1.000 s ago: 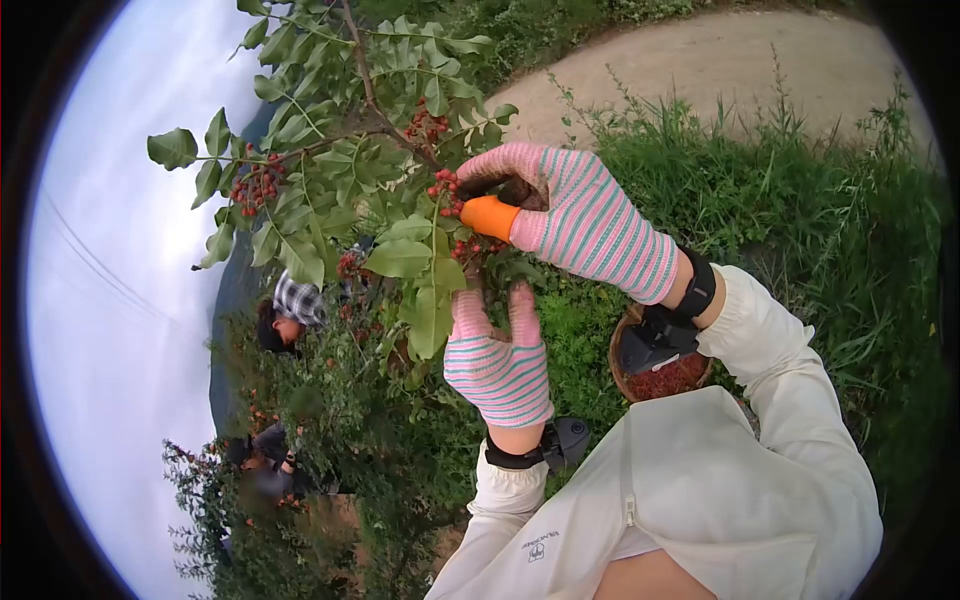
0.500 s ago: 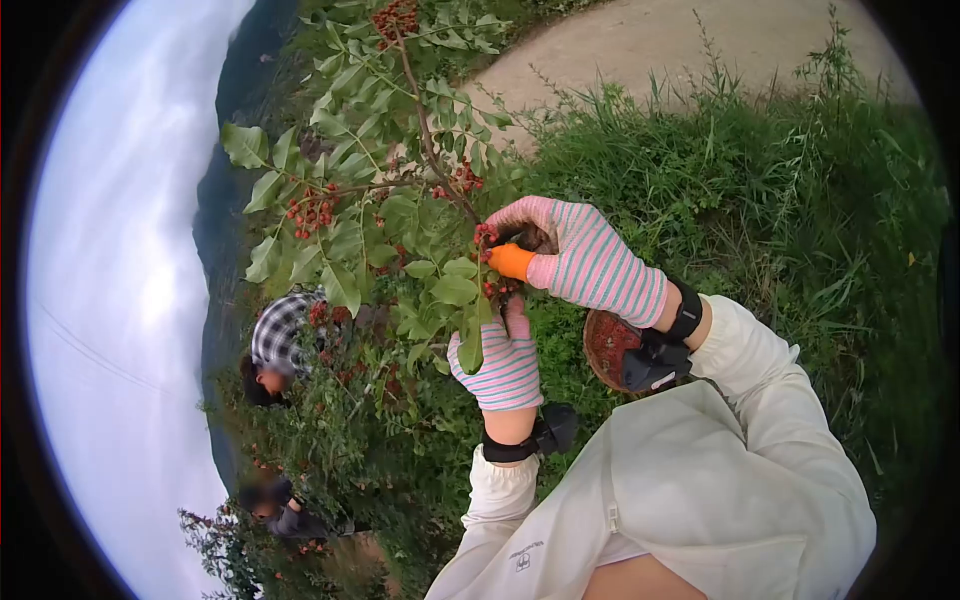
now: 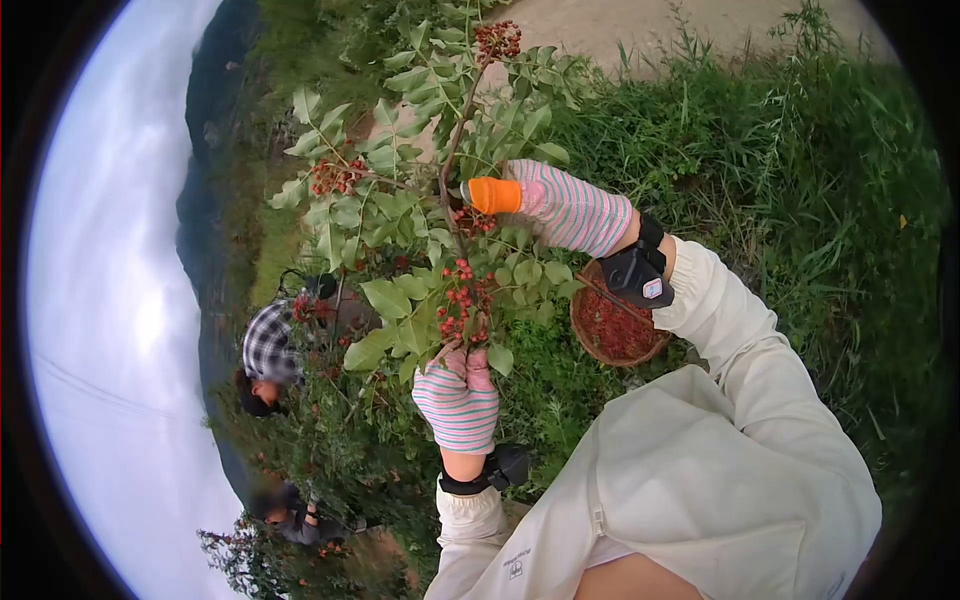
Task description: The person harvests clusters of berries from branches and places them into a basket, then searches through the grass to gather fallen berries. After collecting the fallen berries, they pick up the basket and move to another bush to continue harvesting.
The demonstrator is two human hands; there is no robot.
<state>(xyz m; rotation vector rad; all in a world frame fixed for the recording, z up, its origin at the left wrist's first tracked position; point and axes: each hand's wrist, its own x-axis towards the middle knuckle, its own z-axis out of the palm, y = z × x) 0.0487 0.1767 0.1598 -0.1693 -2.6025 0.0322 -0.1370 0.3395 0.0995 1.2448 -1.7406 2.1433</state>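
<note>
Berries [image 3: 461, 298], red and beady, are clustering along a woody branch [image 3: 445, 185]. The knit-gloved left hand [image 3: 457, 400] is pinching its tip; the orange-thumbed right hand [image 3: 560, 205] is lying beside it, its hidden grip unclear.

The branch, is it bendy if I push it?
The branch is thin, so it would probably bend. Its leaves look broad and flat, so they might flop. Berries look small and round, so loose ones could roll.

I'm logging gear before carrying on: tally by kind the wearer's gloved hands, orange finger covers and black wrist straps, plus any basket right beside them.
Gloved hands: 2
Orange finger cover: 1
Black wrist straps: 2
Basket: 1
Total: 6
</note>
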